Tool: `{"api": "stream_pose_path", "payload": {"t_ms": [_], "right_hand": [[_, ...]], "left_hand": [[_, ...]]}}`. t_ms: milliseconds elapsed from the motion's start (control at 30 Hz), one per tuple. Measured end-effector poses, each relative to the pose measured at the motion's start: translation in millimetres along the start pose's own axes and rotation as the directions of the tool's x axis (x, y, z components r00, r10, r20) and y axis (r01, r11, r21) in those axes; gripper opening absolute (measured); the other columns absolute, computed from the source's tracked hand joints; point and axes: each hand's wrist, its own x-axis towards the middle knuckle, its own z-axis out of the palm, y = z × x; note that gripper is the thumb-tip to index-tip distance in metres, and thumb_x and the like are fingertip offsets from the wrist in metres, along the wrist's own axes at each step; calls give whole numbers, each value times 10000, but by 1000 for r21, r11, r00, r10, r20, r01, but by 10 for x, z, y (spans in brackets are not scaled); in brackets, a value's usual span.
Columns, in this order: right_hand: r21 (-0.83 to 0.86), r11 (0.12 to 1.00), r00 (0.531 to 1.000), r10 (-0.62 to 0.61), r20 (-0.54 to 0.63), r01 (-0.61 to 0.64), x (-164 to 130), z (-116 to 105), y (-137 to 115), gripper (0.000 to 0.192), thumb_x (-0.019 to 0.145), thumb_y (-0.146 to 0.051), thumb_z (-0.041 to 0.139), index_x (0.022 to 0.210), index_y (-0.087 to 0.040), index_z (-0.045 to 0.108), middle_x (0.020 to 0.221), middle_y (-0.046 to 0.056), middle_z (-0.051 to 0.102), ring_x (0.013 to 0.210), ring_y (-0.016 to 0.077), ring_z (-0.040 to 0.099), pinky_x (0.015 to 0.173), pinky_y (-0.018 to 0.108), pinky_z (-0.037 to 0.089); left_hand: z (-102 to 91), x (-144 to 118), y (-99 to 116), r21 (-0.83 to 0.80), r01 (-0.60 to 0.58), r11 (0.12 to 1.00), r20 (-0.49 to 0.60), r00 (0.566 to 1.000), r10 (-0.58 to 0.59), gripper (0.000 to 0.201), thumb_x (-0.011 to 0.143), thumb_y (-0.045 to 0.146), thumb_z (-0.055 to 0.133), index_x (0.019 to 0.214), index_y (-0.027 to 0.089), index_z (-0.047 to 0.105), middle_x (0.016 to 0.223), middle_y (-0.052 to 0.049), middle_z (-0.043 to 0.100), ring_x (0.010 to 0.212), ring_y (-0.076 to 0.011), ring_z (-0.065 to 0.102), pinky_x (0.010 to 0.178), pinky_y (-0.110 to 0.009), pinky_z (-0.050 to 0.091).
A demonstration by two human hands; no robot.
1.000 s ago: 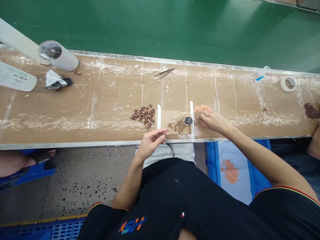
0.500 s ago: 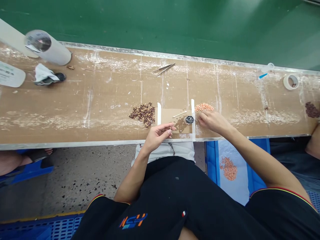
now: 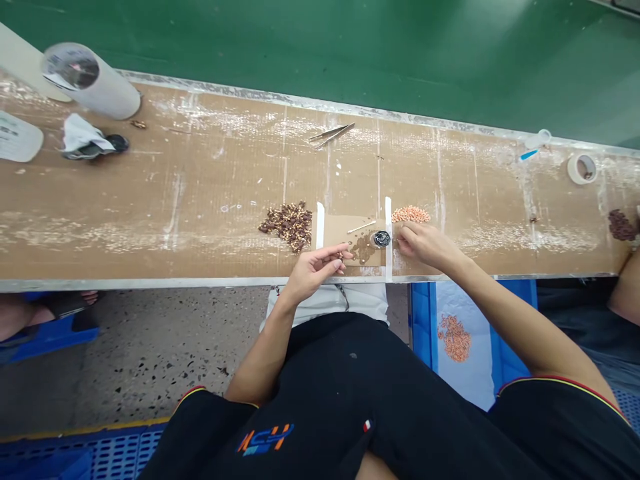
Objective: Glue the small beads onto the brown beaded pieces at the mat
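My left hand point(image 3: 316, 270) hovers at the near left of a brown card point(image 3: 336, 230), thumb and fingers drawn together around something too small to name. On the right, my right hand point(image 3: 425, 245) has its fingers curled down at the near edge of a pile of small orange pieces point(image 3: 411, 213); whatever its fingertips hold is hidden. Between the hands stands a small round container with a black top point(image 3: 382, 239), beside a wet-looking brown patch point(image 3: 364, 251). A cotton swab point(image 3: 361, 227) lies on the card. Left of it is a heap of dark brown and pale-tipped small pieces point(image 3: 287, 225).
White tape strips point(image 3: 320, 225) flank the card. Tweezers point(image 3: 332, 134) lie farther back. A tall white cylinder point(image 3: 95, 81) and a black item with white cloth point(image 3: 90, 140) are at left, a tape roll point(image 3: 581, 169) at right. Below, a blue crate point(image 3: 424, 327) holds orange pieces.
The view has shifted slightly. Both hands keep nearly the same pose and place; the right fingers have moved very little beside the orange pile.
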Motion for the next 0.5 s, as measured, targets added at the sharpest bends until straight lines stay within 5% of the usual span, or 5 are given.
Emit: {"api": "stream_pose_path", "payload": {"t_ms": [500], "right_hand": [[101, 994, 1000, 31, 2, -31, -47, 9, 44, 195, 966, -166, 443, 857, -197, 602, 818, 86, 647, 687, 187, 530, 636, 303, 372]], "left_hand": [[-12, 4, -8, -18, -14, 1000, 15, 1000, 14, 478, 868, 449, 841, 1241, 151, 812, 1117, -152, 838, 803, -164, 746, 764, -309, 673]]}}
